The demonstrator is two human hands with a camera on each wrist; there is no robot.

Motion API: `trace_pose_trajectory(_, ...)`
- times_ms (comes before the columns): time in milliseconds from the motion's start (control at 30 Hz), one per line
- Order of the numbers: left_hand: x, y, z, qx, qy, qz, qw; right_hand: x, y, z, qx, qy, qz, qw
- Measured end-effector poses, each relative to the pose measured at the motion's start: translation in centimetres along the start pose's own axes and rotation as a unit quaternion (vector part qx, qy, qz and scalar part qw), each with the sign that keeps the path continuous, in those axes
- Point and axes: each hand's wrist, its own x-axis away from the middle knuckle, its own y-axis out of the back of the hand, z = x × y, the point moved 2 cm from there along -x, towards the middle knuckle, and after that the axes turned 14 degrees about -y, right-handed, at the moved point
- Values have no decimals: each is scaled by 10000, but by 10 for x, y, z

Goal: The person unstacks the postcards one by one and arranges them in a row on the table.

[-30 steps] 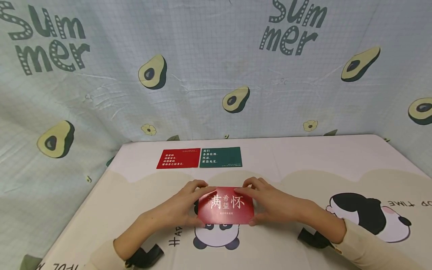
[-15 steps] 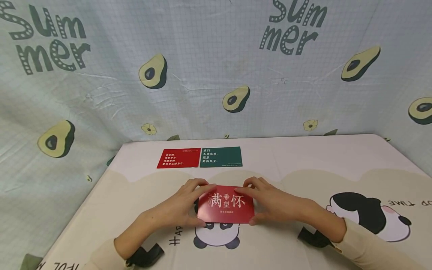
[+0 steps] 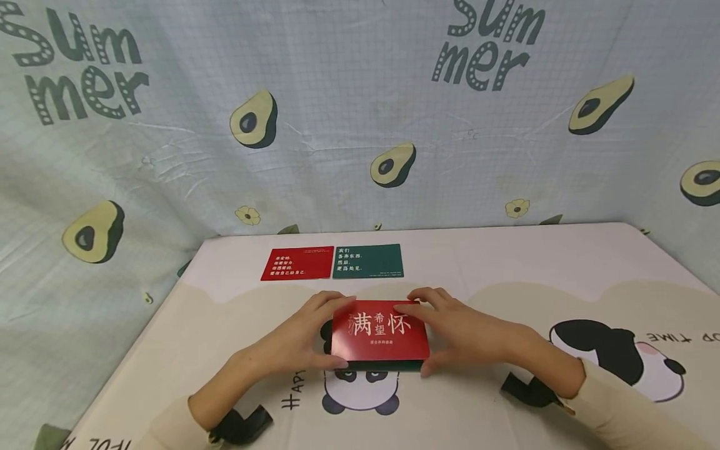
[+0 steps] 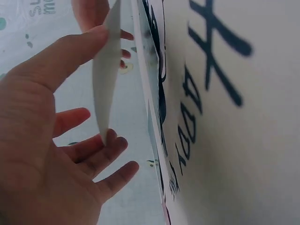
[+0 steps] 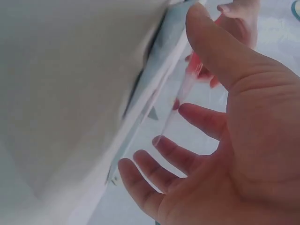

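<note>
I see the person's left grip [image 3: 311,332] and right grip [image 3: 457,331] pinching the red card [image 3: 379,351] — 1 at each end — above the desk [image 3: 450,400], a green strip [image 3: 385,366] showing below its near edge. Beyond, another red card [image 3: 298,265] and a green card [image 3: 374,262] lie flat.

We're gripping a pale card [image 4: 105,84], nearly edge-on, in the left hand [image 4: 37,131], thumb [image 4: 77,49] and fingers [image 4: 117,146] pinching it apart from the counter [image 4: 262,145]; the right hand [image 4: 91,14] is showing beyond, dark lettering [image 4: 209,42] running alongside.
</note>
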Motion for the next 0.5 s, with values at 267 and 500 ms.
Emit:
trace_pose_trajectory(267,-8,7,-3,-26,-305,-482,9984,0,21,-7,-271,126,-184,9994)
trace_pose_trajectory(500,-29,9,-3,44,-568,-743,9956,-2,33,-32,-858,505,-353,9944)
